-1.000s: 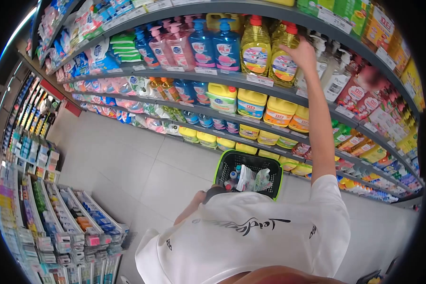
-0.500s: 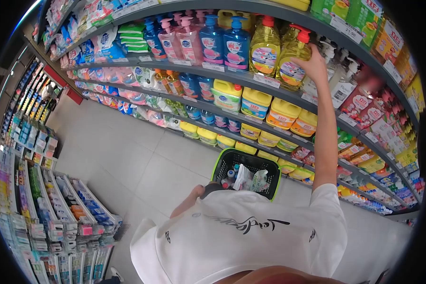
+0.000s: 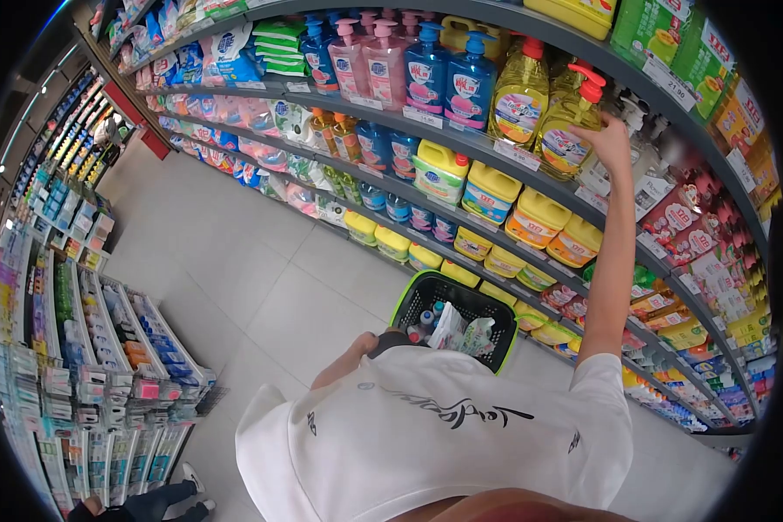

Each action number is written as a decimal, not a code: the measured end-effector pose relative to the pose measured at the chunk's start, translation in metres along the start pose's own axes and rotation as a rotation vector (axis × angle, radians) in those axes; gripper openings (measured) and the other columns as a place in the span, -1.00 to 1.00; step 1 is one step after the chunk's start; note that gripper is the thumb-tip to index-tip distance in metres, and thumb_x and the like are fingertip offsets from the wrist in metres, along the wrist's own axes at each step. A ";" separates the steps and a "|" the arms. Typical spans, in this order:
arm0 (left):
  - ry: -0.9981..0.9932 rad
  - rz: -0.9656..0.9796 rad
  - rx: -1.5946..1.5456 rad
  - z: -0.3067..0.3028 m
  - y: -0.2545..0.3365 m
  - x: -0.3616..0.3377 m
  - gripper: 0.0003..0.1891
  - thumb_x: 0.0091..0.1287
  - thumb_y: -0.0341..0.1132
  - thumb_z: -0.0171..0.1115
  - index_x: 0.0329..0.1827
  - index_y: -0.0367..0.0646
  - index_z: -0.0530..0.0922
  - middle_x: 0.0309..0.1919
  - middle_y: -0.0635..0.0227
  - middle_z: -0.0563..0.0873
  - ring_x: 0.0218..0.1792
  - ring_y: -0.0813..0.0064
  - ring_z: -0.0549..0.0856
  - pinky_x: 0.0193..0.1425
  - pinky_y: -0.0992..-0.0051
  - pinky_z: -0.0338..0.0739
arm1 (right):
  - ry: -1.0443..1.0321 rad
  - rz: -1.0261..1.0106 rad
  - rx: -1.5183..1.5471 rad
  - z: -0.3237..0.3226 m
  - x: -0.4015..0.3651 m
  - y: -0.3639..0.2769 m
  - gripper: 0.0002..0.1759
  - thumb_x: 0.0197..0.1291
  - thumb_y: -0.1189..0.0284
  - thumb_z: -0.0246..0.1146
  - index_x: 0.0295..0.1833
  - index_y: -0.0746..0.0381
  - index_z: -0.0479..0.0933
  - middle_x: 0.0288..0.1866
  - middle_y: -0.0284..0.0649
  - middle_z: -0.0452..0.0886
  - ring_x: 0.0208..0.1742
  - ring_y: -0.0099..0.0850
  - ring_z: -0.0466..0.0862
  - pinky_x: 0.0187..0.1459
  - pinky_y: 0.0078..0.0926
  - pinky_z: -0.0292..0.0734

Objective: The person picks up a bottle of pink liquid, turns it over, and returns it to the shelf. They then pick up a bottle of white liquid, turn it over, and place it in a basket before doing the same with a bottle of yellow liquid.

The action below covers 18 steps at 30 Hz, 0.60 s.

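Nearest is the person's white T-shirt [image 3: 444, 435]. Just beyond it, at the left, the left hand [image 3: 363, 343] is curled shut on the dark handle of a green-rimmed basket [image 3: 413, 291]. The basket holds packets and small bottles and hangs above the tiled floor [image 3: 261, 278]. Farther off and up to the right, the right hand [image 3: 615, 139] wraps its fingers around a yellow bottle [image 3: 565, 130] with a red cap. The bottle tilts at the front edge of a high shelf [image 3: 426, 117], just right of a second yellow bottle [image 3: 519, 96] and blue pump bottles [image 3: 470, 78].
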State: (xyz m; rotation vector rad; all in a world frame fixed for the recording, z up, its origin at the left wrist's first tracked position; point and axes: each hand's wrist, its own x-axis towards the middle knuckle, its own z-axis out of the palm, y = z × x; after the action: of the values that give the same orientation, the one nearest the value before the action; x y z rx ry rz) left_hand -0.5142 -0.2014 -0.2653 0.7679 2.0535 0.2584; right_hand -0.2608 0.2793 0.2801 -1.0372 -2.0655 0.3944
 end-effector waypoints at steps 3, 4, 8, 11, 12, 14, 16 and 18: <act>-0.009 -0.003 -0.005 0.002 -0.002 0.001 -0.52 0.18 -0.13 0.03 -0.06 -0.34 0.67 -0.03 -0.14 0.68 0.09 0.00 0.64 0.20 0.28 0.48 | -0.048 0.053 0.074 -0.003 -0.005 -0.003 -0.39 -0.20 0.26 0.56 -0.01 0.36 0.62 -0.17 -0.08 0.73 -0.21 -0.39 0.72 -0.10 -0.47 0.54; -0.002 -0.010 -0.026 0.003 -0.002 0.002 -0.52 0.18 -0.12 0.03 -0.06 -0.34 0.67 -0.03 -0.14 0.68 0.10 0.00 0.64 0.21 0.28 0.48 | -0.030 0.052 0.083 -0.004 -0.008 -0.005 -0.43 -0.19 0.26 0.56 -0.05 0.35 0.63 -0.18 -0.11 0.74 -0.21 -0.42 0.72 -0.11 -0.48 0.53; -0.009 -0.001 0.001 0.003 -0.009 0.010 -0.53 0.19 -0.13 0.04 -0.06 -0.35 0.67 -0.04 -0.15 0.68 0.10 0.00 0.64 0.21 0.29 0.48 | -0.026 -0.002 0.014 -0.005 -0.009 -0.002 -0.41 -0.21 0.20 0.56 -0.07 0.33 0.63 -0.20 -0.14 0.74 -0.19 -0.41 0.72 -0.09 -0.45 0.54; 0.001 0.022 0.063 0.002 -0.006 0.010 -0.54 0.19 -0.14 0.05 -0.07 -0.36 0.67 -0.05 -0.16 0.68 0.09 0.02 0.65 0.20 0.30 0.48 | 0.008 -0.021 -0.003 0.002 -0.005 0.017 -0.31 -0.25 0.11 0.56 -0.01 0.33 0.62 -0.13 -0.12 0.73 -0.15 -0.33 0.71 -0.07 -0.40 0.54; 0.004 0.040 0.067 0.004 -0.011 0.016 -0.53 0.20 -0.13 0.02 -0.07 -0.36 0.66 -0.04 -0.16 0.66 0.10 -0.03 0.63 0.20 0.26 0.48 | 0.028 -0.031 0.011 0.005 -0.003 0.022 -0.24 -0.26 0.06 0.56 0.04 0.34 0.60 -0.08 -0.07 0.71 -0.09 -0.28 0.71 -0.05 -0.37 0.55; -0.006 0.062 0.087 0.007 -0.018 0.023 -0.53 0.22 -0.12 -0.01 -0.07 -0.36 0.65 -0.02 -0.17 0.65 0.12 -0.07 0.61 0.20 0.23 0.48 | 0.055 -0.024 0.016 0.011 -0.001 0.032 -0.17 -0.27 0.02 0.56 0.09 0.35 0.58 -0.04 -0.02 0.70 -0.04 -0.24 0.70 -0.02 -0.35 0.55; -0.010 0.045 0.066 0.005 -0.020 0.024 -0.52 0.22 -0.13 -0.01 -0.08 -0.38 0.65 -0.03 -0.20 0.64 0.12 -0.08 0.61 0.21 0.22 0.47 | 0.134 -0.055 0.010 0.015 -0.001 0.035 -0.05 -0.27 -0.04 0.56 0.18 0.39 0.52 0.04 0.09 0.65 0.07 -0.18 0.67 0.05 -0.33 0.55; -0.009 0.047 0.052 0.005 -0.022 0.021 -0.53 0.22 -0.14 -0.02 -0.09 -0.39 0.65 -0.04 -0.22 0.64 0.11 -0.09 0.61 0.22 0.22 0.46 | 0.106 -0.042 -0.002 0.011 -0.001 0.033 0.01 -0.28 -0.08 0.55 0.20 0.43 0.49 0.06 0.15 0.63 0.11 -0.14 0.66 0.10 -0.31 0.55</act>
State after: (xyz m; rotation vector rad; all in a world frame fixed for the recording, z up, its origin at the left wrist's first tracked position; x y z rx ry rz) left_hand -0.5279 -0.2058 -0.2924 0.8480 2.0424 0.2286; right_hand -0.2511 0.2999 0.2534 -0.9935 -1.9898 0.3093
